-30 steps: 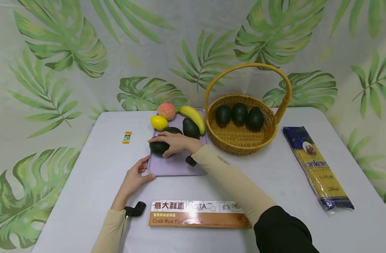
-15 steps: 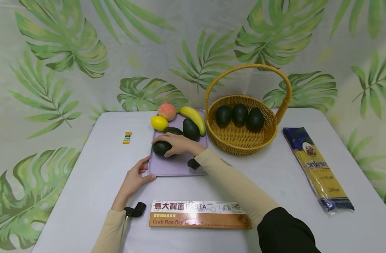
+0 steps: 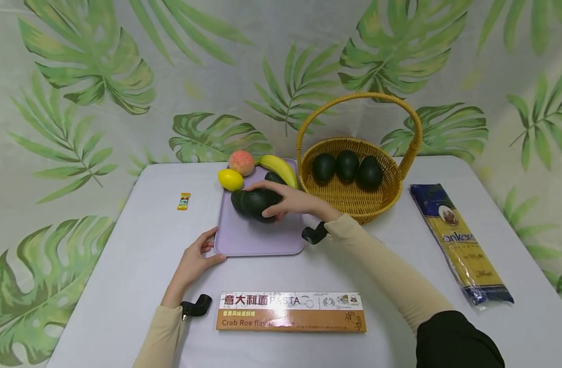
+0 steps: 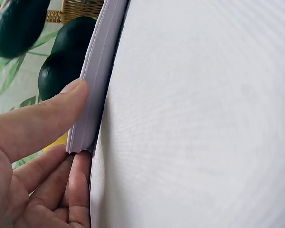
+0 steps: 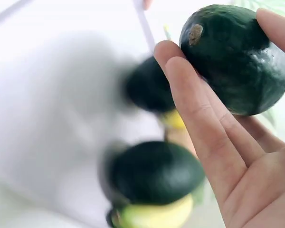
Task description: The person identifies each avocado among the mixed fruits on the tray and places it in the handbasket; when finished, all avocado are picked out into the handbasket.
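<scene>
My right hand [image 3: 292, 200] grips a dark green avocado [image 3: 261, 205] above the lilac tray [image 3: 257, 246]; in the right wrist view the fingers and thumb surround this avocado [image 5: 235, 59]. Two more avocados lie on the tray, one [image 3: 238, 202] partly behind the held one, the other [image 3: 274, 178] beside the banana [image 3: 281, 168]. At the tray's front left corner my left hand [image 3: 195, 258] holds the edge; the left wrist view has the thumb [image 4: 61, 114] on the rim [image 4: 97, 80] and the other fingers against its outer side.
A wicker basket [image 3: 350, 202] with three avocados stands right of the tray. A peach [image 3: 241, 163] and a lemon [image 3: 230, 180] sit at the tray's back left. Around lie a small candy packet [image 3: 183, 201], a pasta box [image 3: 291, 312] and a blue-and-gold pasta bag [image 3: 460, 240].
My right hand has lifted the avocado from the tray's left side and moved it to the right. The left hand has stayed at the tray corner.
</scene>
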Demonstrator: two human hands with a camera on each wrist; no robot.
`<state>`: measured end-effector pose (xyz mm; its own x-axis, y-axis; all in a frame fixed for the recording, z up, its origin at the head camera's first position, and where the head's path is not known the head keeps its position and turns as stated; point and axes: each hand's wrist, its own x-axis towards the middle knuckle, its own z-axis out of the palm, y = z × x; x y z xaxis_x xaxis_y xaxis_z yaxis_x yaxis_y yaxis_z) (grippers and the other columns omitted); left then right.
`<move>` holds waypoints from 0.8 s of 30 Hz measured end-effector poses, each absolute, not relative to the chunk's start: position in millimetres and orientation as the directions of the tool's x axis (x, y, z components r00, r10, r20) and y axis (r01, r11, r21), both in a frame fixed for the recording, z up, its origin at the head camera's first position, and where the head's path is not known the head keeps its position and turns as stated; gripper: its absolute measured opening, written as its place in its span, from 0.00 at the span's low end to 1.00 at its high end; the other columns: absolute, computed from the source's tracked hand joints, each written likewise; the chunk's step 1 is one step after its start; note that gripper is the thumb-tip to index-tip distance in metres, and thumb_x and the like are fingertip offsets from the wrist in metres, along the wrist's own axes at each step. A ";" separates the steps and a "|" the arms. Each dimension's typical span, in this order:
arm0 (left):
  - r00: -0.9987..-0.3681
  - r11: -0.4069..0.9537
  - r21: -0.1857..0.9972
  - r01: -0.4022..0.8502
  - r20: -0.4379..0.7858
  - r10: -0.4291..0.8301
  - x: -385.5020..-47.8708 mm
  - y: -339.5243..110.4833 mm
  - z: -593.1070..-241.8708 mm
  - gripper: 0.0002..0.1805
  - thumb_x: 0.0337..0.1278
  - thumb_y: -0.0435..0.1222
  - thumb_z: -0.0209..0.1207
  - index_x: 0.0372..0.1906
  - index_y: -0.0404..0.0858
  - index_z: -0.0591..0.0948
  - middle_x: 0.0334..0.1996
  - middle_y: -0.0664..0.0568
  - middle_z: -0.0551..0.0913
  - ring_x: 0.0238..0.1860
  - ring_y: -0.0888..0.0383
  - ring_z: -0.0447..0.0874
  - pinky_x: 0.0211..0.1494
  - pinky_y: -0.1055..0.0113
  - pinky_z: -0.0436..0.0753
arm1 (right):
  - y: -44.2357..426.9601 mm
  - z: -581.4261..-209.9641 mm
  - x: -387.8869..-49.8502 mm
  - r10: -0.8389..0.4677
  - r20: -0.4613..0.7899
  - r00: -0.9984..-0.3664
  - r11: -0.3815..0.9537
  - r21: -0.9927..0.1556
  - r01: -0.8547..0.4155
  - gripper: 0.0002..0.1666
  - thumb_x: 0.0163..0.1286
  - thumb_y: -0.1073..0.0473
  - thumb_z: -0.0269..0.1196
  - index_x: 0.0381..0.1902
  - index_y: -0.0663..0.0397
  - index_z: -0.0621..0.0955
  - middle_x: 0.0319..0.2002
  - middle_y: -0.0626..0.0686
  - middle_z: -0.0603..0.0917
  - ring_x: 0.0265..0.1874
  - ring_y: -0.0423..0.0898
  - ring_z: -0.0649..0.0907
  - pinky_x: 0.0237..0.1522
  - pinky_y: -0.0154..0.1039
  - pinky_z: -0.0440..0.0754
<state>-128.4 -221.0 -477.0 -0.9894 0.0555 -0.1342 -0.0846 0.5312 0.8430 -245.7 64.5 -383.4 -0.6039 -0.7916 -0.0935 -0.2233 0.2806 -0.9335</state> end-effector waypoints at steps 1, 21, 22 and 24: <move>-0.989 0.531 0.844 -0.083 -0.133 0.057 -128.3 -221.2 -477.2 0.41 0.50 0.34 0.69 0.70 0.38 0.64 0.50 0.39 0.75 0.51 0.46 0.69 0.57 0.53 0.66 | 73.1 -380.3 -245.8 -0.784 -0.089 -0.615 0.272 -0.939 -0.211 0.37 0.64 0.58 0.65 0.69 0.38 0.65 0.68 0.51 0.58 0.51 0.55 0.74 0.36 0.47 0.82; -0.990 0.539 0.839 -0.072 -0.124 0.061 -129.2 -222.2 -478.5 0.42 0.50 0.35 0.70 0.70 0.38 0.64 0.51 0.38 0.76 0.52 0.45 0.71 0.57 0.53 0.67 | 246.2 -360.2 -270.1 -0.524 -0.138 -0.840 0.348 -0.935 -0.063 0.39 0.68 0.62 0.61 0.73 0.45 0.59 0.72 0.62 0.46 0.39 0.67 0.82 0.43 0.58 0.79; -0.990 0.538 0.840 -0.073 -0.125 0.061 -128.9 -222.1 -478.3 0.42 0.50 0.35 0.69 0.70 0.38 0.64 0.52 0.38 0.76 0.52 0.46 0.70 0.57 0.53 0.67 | 249.2 -361.2 -271.0 -0.521 -0.140 -0.842 0.348 -0.935 -0.060 0.39 0.68 0.62 0.61 0.73 0.46 0.59 0.72 0.62 0.46 0.39 0.67 0.82 0.43 0.59 0.78; -0.990 0.536 0.841 -0.075 -0.127 0.061 -128.5 -221.7 -477.9 0.42 0.50 0.35 0.69 0.70 0.38 0.64 0.52 0.38 0.76 0.52 0.46 0.70 0.57 0.53 0.67 | 253.3 -363.1 -272.4 -0.517 -0.144 -0.844 0.356 -0.933 -0.058 0.39 0.68 0.62 0.61 0.72 0.47 0.59 0.72 0.63 0.45 0.39 0.65 0.82 0.43 0.59 0.78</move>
